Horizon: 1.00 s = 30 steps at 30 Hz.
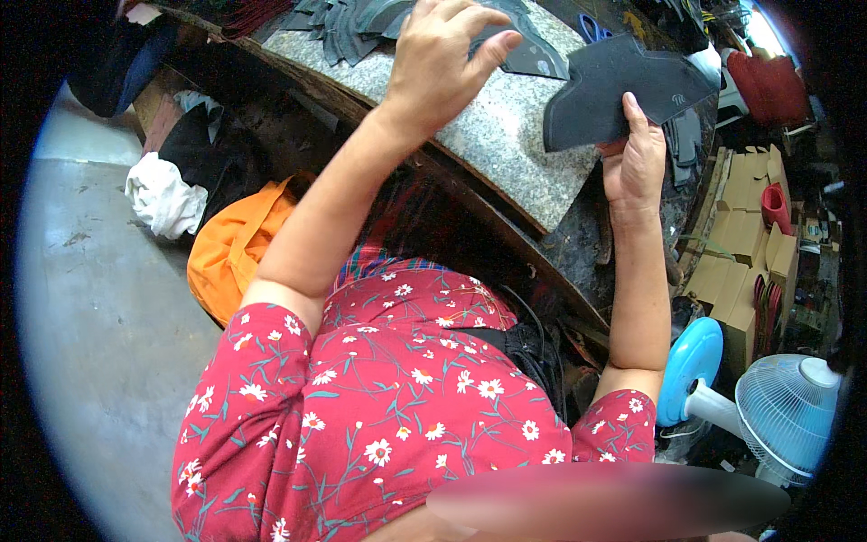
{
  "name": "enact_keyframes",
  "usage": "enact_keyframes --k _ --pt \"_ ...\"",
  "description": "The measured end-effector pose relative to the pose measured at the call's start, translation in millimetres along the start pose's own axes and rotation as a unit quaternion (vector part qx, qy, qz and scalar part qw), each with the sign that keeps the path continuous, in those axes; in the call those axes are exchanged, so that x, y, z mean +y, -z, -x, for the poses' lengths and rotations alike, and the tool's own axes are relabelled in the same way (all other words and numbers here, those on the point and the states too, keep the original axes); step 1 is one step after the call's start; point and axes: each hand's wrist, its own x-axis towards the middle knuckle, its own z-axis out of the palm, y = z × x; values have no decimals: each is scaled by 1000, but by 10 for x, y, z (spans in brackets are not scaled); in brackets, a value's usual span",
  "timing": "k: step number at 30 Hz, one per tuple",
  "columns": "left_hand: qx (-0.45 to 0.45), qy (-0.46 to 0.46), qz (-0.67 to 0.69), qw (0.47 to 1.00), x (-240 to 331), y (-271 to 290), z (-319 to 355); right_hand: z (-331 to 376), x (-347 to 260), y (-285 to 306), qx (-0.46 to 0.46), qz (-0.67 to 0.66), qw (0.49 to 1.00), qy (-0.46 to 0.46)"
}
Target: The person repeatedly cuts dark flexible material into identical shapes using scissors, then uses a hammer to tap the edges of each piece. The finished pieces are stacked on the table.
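My right hand [637, 163] pinches a flat black cut piece [623, 90], perhaps leather, by its near edge, thumb on top and fingers under it. The piece has an angular, notched outline and a small pale mark near its right end. It is raised over the right part of a speckled grey stone slab [515, 144]. My left hand [442, 68] hovers above the slab, thumb and fingers apart, with nothing visible in it. Behind that hand lies another dark cut piece [533, 54], partly covered by it. A stack of curved dark pieces [339, 32] sits to its left.
Blue-handled scissors [591, 29] lie at the slab's far edge. Narrow dark pieces [685, 149] are to the right of my right hand. Cardboard boxes [736, 235] and a blue fan [786, 415] stand at the right. An orange bag [239, 239] and white cloth [167, 194] are at the left.
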Motion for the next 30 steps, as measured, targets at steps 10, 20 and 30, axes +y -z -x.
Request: enact_keyframes --k 10,20,30 --pt "-164 251 499 813 484 -4 308 136 -101 -167 -47 -59 996 -37" --pt "80 -64 320 942 589 206 84 106 -89 -68 -172 -54 981 -76" --pt "-215 6 130 968 579 168 218 138 -69 -78 -102 183 975 80"
